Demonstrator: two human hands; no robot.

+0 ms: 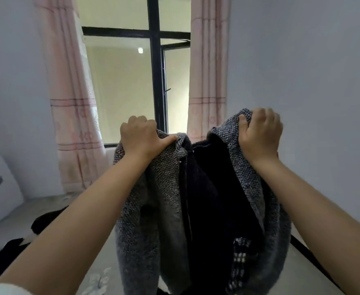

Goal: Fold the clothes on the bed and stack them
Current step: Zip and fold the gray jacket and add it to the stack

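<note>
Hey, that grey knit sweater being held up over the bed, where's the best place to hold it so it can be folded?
Probably at the two shoulders, from above, as both hands already do. The left hand and right hand each pinch a top corner of the grey knit sweater, so it hangs lengthwise with its dark lining showing, ready to lower onto the bed.

The cardigan (166, 188) under my fingers (166, 143) is a coarse, nubbly knit in flecked grey, matt and rough, while its inner side (208, 188) looks like a dark navy cloth, softer and finer, with no shine. The curtains (72, 116) are thin pink woven cloth, matt, with printed stripes. The window frame (154, 60) looks like black painted metal with a slight sheen, its glass smooth. The wall (302, 81) is smooth and matt. The bed (102, 269) is covered in smooth pale printed cloth, with dark matt cloth (47, 220) lying on it.
</note>
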